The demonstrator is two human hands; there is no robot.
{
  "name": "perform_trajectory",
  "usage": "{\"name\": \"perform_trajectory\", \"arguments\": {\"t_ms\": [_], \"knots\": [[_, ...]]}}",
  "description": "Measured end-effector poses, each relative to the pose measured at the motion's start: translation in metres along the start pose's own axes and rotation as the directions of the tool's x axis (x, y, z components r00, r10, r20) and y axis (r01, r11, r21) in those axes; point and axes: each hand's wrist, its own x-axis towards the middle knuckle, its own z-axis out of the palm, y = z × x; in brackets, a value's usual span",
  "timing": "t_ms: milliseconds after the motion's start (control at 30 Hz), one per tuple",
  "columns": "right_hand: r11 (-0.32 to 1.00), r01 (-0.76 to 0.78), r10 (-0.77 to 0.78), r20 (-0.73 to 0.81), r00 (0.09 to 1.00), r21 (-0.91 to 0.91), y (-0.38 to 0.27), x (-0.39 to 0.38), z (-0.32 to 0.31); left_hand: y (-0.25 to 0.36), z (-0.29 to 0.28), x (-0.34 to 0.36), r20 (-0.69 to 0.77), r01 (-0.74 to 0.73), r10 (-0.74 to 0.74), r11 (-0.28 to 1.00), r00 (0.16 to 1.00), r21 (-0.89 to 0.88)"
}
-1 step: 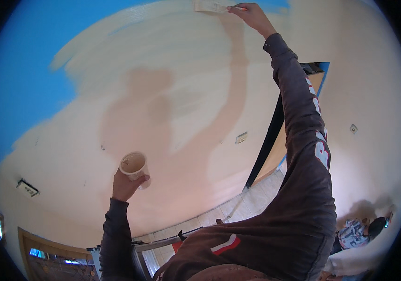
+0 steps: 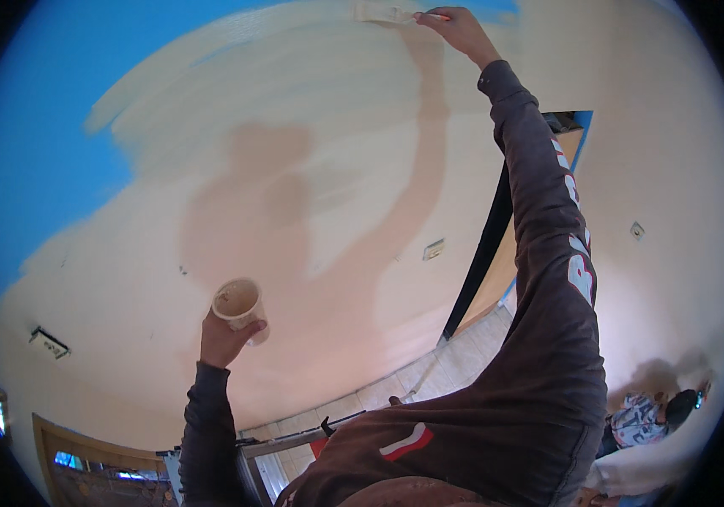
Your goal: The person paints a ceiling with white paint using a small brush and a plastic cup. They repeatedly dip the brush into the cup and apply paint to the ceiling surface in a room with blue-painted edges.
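Observation:
My right hand (image 2: 461,35) is raised high and closed around the handle of a paintbrush (image 2: 383,13). Its wide bristles, coated in cream paint, lie against the upper part of the wall (image 2: 353,228). Cream paint covers most of that wall, and bright blue (image 2: 40,169) still shows at the upper left and along the top. Lower down on the left, my left hand (image 2: 225,338) grips a paint cup (image 2: 239,306) from the side. The cup is pale, tilted a little toward me, and smeared with cream paint inside.
Uncovered switch boxes sit in the wall at the left (image 2: 49,342) and centre (image 2: 434,249). A dark-edged doorway (image 2: 484,253) stands right of centre. Below me are a metal frame (image 2: 286,441) and floor tiles (image 2: 429,372). Another person (image 2: 642,420) is low at the right wall.
The brush has shifted very slightly to the right along the wall. My left hand and the cup have drifted a little left and down.

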Motion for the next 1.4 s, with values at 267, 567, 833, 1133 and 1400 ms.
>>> {"name": "perform_trajectory", "arguments": {"t_ms": [267, 567, 833, 1133, 1400], "knots": [[0.977, -0.139, 0.120, -0.120, 0.985, -0.165, 0.151, -0.021, -0.088, -0.003, 0.005, 0.002, -0.005, 0.082, -0.082, 0.995, 0.997, -0.061], [0.737, -0.350, 0.180, -0.331, 0.926, -0.578, 0.233, -0.031, -0.147, -0.009, 0.003, 0.002, 0.014, 0.167, -0.166, 0.985, 0.986, -0.037], [0.682, -0.443, 0.246, -0.388, 0.888, -0.582, 0.233, -0.019, -0.116, -0.019, 0.003, -0.001, 0.001, 0.191, -0.192, 0.975, 0.981, -0.115], [0.762, -0.309, 0.023, -0.453, 0.891, -0.569, 0.261, -0.003, -0.084, -0.009, 0.003, 0.000, 0.020, 0.213, -0.212, 0.970, 0.977, -0.117], [0.777, -0.212, -0.056, -0.400, 0.915, -0.593, 0.200, 0.001, -0.037, -0.007, 0.002, 0.001, 0.020, 0.231, -0.230, 0.967, 0.973, -0.109]]}}
